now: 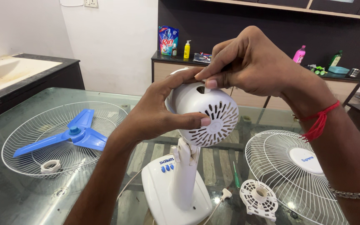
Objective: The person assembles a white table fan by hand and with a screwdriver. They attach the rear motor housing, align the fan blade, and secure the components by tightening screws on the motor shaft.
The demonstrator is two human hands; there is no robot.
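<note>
Glass table (pixel 21 196) in white-walled room, both hands (pixel 155 112) (pixel 251 62) grasping white fan motor housing (pixel 207 110).

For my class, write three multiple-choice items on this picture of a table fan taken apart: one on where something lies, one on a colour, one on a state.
1. Where does the blue three-bladed plastic fan blade lie?
A. In the white wire grille at the left
B. On the fan's base
C. In the sink

2. What colour is the thread on the right wrist?
A. Green
B. Red
C. Yellow

3. How is the white vented plastic motor cover held?
A. Lying loose on the glass table
B. By one hand only
C. By both hands, on top of the white fan stand

Answers: 1 A, the blade rests inside the left grille. 2 B, the red thread hangs at that wrist. 3 C, the left hand cups its side while the right hand pinches at its top.
</note>
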